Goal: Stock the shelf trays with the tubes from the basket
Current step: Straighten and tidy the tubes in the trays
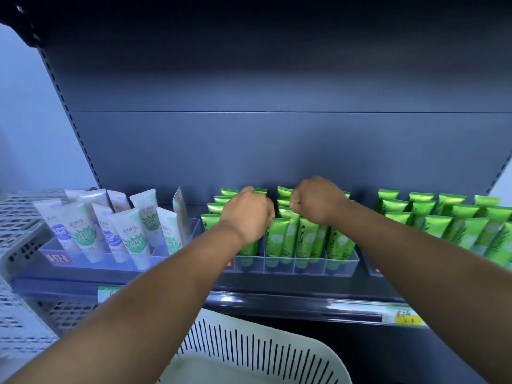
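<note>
Green "Chamomile" tubes (282, 239) stand in rows in a clear divided tray (338, 266) at the middle of the shelf. My left hand (246, 214) is over the tray's left rows, its fingers curled down round the top of a green tube. My right hand (315, 200) is a little further right and back, curled in a fist on the top of another green tube. The fingertips of both hands are hidden behind the backs of the hands. The white slotted basket (266, 347) sits below the shelf, between my forearms; its contents are out of sight.
A clear tray (116, 261) of white tubes (83, 231) stands to the left, another tray of green tubes (448, 217) to the right. A white perforated crate (19, 217) fills the far left. Price labels (407, 318) line the shelf's front rail. The dark back panel rises behind.
</note>
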Demonstrator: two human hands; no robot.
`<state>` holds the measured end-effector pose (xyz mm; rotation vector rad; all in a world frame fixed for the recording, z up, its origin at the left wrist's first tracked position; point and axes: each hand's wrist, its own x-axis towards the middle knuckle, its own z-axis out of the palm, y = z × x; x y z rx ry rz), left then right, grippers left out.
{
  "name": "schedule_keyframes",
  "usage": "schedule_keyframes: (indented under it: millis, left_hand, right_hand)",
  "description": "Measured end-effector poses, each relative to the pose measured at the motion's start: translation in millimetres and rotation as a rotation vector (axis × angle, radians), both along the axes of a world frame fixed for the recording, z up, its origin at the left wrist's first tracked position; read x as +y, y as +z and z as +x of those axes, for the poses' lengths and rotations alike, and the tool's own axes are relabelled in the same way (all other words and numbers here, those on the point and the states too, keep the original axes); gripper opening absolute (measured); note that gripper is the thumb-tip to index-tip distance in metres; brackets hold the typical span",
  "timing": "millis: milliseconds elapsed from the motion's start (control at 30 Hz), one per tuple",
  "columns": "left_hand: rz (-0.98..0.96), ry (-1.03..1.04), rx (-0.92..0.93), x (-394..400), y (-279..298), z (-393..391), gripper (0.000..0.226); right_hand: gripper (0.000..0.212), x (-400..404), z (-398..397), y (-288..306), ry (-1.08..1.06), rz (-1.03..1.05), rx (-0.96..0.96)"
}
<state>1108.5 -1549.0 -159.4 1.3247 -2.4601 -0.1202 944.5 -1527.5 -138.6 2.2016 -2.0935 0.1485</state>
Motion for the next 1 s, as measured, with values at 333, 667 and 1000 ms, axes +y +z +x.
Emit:
schedule_keyframes:
  millis: [333,667,1000]
  left_hand:
    - [-0.007,-0.025,0.047,1,0,-12,0.015]
    - [0.037,-0.033,0.040,-1,-6,-16,0.016]
    - [-0.037,-0.080,0.081,7,7,-18,0.026]
  right_hand:
    - [0.021,-7,3,5,0.068,-0.033,0.007]
    - [0.016,-11,-7,-2,0.048,0.000,-0.076]
    - [0.024,17,-34,20,-0.008,-0.048,-0.071]
